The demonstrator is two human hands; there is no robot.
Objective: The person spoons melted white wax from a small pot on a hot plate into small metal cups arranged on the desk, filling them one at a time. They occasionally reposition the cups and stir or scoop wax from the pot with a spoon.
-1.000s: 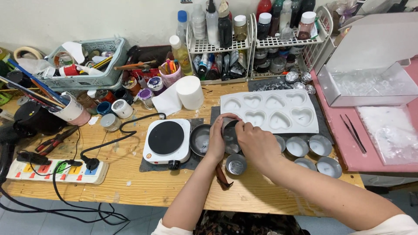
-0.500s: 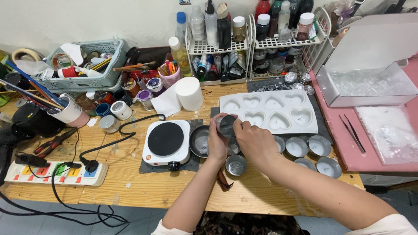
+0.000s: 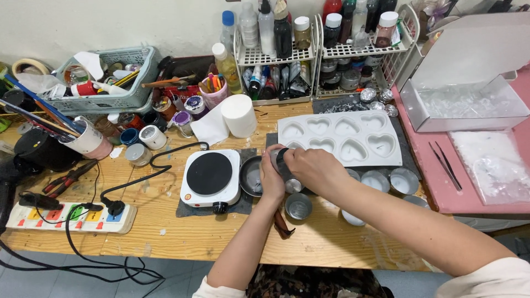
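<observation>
Both my hands meet over the wooden table (image 3: 165, 232), just in front of a white heart-shaped mould tray (image 3: 342, 138). My left hand (image 3: 270, 179) and my right hand (image 3: 309, 168) together grip a small round metal tin (image 3: 282, 165), held tilted. An empty metal tin (image 3: 298, 206) stands on the table right below them. A small dark pan (image 3: 251, 176) with whitish contents sits to the left of my left hand, beside a white electric hot plate (image 3: 210, 175). Several more metal tins (image 3: 389, 179) stand to the right of my right arm.
A power strip (image 3: 66, 216) with black cables lies at the left. A roll of white paper (image 3: 238, 115), small jars, a basket of tools (image 3: 105, 83) and two wire racks of bottles (image 3: 331, 44) line the back. An open white box (image 3: 464, 99) stands on a pink surface at right.
My hands have lifted the tin slightly and turned it between them. The rest of the table looks the same.
</observation>
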